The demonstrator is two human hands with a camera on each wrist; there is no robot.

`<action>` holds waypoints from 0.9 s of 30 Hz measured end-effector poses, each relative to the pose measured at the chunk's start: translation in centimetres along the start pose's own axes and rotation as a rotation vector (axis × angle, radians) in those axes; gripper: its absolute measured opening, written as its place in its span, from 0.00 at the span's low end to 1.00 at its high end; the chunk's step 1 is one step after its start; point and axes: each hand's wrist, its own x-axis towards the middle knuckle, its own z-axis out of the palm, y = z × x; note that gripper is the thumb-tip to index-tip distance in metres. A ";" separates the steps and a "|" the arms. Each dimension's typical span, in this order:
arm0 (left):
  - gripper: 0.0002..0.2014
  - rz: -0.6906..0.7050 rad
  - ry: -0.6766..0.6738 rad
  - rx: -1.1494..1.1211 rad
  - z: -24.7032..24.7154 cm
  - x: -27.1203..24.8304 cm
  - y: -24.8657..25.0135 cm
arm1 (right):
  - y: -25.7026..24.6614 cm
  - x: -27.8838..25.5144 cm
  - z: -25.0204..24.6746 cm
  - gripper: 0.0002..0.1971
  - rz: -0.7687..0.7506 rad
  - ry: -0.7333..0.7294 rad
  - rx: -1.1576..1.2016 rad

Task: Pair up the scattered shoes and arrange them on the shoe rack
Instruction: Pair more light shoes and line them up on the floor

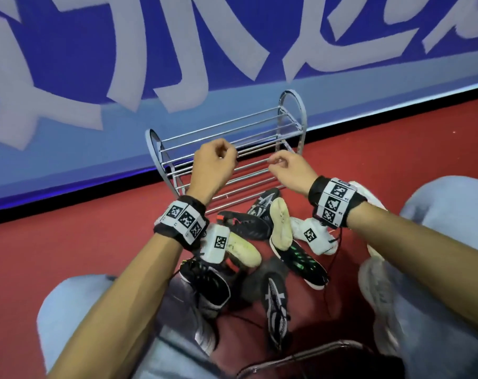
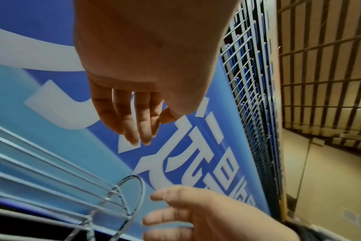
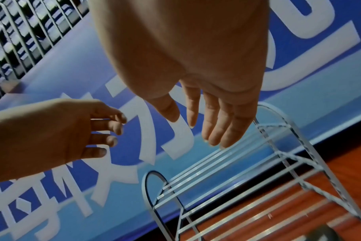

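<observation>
Forearms reach forward from the bottom of the head view, each wrist wrapped in a black band with square black-and-white markers. Left hand [image 1: 214,162] hangs above the front rails of the shoe rack [image 1: 292,105], fingers loosely curled, holding nothing; the left wrist view shows the fingers relaxed and pointing down with bare air beneath them. Right hand [image 1: 291,170] hovers just beside it, over the middle rails, fingers likewise slack and empty, confirmed in the right wrist view.

Shoe rack: silver metal, arched ends, tiers of thin rails, standing on the red floor [image 1: 68,255] against a blue wall banner with large white characters [image 1: 68,64]. No shoes on its rails.

Shoes lie in a loose heap on the floor between the person's knees, just in front of the rack: a black shoe with white stripes [image 1: 276,305], a black shoe with green marks [image 1: 300,259], a shoe turned over showing a pale sole [image 1: 280,222], a white shoe [image 1: 325,242], another pale sole [image 1: 243,250], and other dark shoes overlapping.
</observation>
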 end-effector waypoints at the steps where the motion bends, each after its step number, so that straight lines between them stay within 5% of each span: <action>1: 0.11 -0.021 -0.010 0.027 -0.1 0.1 -1.1 | 1.4 0.4 0.8 0.07 0.040 -0.014 -0.006; 8: 0.12 -0.299 -0.059 0.206 3.8 1.4 -13.5 | 12.6 5.5 7.7 0.18 0.364 -0.115 -0.209; 13: 0.13 -0.413 -0.344 0.544 9.5 -0.8 -24.7 | 20.3 9.0 11.4 0.21 0.335 -0.132 -0.411; 20: 0.17 -0.236 -0.751 0.905 14.7 -3.0 -33.7 | 31.4 8.8 15.2 0.43 0.593 -0.242 -0.479; 24: 0.20 -0.122 -0.850 0.987 17.4 -3.2 -36.6 | 36.9 7.7 17.2 0.47 0.577 -0.210 -0.471; 27: 0.27 -0.150 -0.899 1.019 18.7 -3.5 -38.7 | 36.1 6.6 17.6 0.53 0.528 -0.155 -0.519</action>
